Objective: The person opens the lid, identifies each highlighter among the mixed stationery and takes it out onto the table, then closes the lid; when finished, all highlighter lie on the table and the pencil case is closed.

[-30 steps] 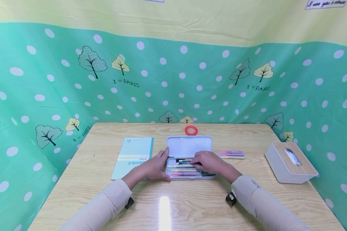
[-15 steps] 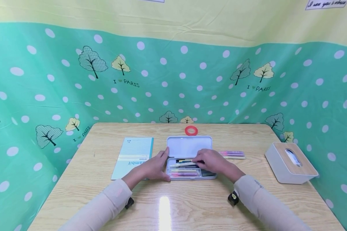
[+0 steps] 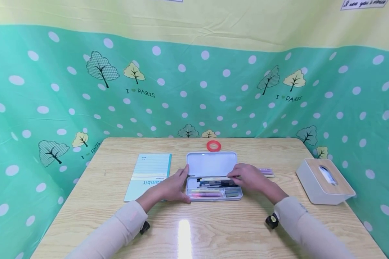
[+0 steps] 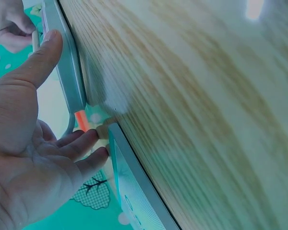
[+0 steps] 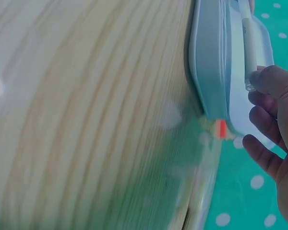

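A white pencil case [image 3: 211,163] lies with its lid raised in the middle of the table. My left hand [image 3: 171,189] holds its left end, the thumb [image 4: 47,50] along the front side in the left wrist view. My right hand [image 3: 247,178] pinches one end of a cream-coloured pen [image 5: 250,48] between thumb and fingertips. That pen stretches lengthwise along the back of the tray, close to the hinge. Several dark pens [image 3: 218,185] lie in front of it. Pink and yellow pens [image 3: 206,195] fill the front left compartment; a grey block [image 3: 231,193] sits to their right.
A light blue notebook [image 3: 152,167] lies left of the case. Red tape [image 3: 213,145] rests behind the lid. Purple and cream pens [image 3: 266,172] lie right of the case, partly hidden by my right hand. A tissue box [image 3: 325,183] stands at the right edge.
My right hand has drawn the cream pen up from among the others, moved right, and brought it along the back of the tray. My left hand has stayed at the case's left end.
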### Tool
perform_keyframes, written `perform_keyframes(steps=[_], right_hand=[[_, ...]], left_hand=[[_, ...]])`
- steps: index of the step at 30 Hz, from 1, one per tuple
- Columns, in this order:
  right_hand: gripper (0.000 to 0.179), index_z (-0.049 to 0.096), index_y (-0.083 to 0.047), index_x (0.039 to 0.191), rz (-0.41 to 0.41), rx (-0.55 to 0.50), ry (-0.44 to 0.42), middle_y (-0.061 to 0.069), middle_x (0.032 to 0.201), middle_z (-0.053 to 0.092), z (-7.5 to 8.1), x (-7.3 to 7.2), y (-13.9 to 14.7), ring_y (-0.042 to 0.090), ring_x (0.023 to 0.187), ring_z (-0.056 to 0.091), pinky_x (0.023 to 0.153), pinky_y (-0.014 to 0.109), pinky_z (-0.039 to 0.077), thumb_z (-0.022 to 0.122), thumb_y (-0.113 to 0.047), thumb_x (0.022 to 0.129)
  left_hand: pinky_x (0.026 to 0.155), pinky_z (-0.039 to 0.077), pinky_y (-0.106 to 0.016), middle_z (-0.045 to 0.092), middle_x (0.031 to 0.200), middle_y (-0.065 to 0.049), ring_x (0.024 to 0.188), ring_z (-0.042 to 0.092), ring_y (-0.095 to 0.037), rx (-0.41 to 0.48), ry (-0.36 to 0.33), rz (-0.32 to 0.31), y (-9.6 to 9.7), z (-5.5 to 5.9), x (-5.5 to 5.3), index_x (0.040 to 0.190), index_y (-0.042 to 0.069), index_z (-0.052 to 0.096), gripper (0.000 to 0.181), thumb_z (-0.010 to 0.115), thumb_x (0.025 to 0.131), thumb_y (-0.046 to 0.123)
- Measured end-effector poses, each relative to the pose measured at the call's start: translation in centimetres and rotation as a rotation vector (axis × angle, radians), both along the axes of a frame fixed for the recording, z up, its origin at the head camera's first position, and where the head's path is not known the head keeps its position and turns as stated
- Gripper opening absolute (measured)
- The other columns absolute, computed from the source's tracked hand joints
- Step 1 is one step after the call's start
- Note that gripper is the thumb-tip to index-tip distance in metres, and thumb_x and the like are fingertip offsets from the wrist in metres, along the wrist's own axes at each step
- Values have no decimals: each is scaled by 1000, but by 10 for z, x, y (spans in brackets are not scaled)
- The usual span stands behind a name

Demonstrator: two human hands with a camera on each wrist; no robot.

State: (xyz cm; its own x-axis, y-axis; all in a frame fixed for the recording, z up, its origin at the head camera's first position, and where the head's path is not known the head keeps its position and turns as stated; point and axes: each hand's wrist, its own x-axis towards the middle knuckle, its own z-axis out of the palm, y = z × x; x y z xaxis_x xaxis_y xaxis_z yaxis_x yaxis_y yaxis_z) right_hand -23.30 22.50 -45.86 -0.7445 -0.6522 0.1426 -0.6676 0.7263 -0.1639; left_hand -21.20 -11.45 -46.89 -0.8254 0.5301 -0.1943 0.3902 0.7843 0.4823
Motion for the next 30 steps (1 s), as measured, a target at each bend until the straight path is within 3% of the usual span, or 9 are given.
perform_keyframes(steps=[4,15,30], right_hand=[[18,81,-21,108,-29,-19,-2,-7,96,73,1,0,14,7,86,65,79,29,60,75,-17,91],[18,82,-16,102,-59,-127,79,-5,87,73,1,-2,53,7,76,63,68,25,57,79,-9,86],[25,81,-17,111,-169,-83,57,-7,85,71,-2,2,91,6,76,60,68,29,56,79,-12,87]], left_hand=[[125,32,-46,20,168,-21,153,31,-37,1,-5,0,0,0,0,164,6,-3,134,85,76,56],[125,33,-46,20,168,-20,152,31,-37,-2,-6,2,0,-1,-1,164,7,-3,134,84,76,56],[125,33,-46,20,168,-19,153,31,-36,-11,-5,9,0,-1,-1,164,8,-3,133,84,76,57]])
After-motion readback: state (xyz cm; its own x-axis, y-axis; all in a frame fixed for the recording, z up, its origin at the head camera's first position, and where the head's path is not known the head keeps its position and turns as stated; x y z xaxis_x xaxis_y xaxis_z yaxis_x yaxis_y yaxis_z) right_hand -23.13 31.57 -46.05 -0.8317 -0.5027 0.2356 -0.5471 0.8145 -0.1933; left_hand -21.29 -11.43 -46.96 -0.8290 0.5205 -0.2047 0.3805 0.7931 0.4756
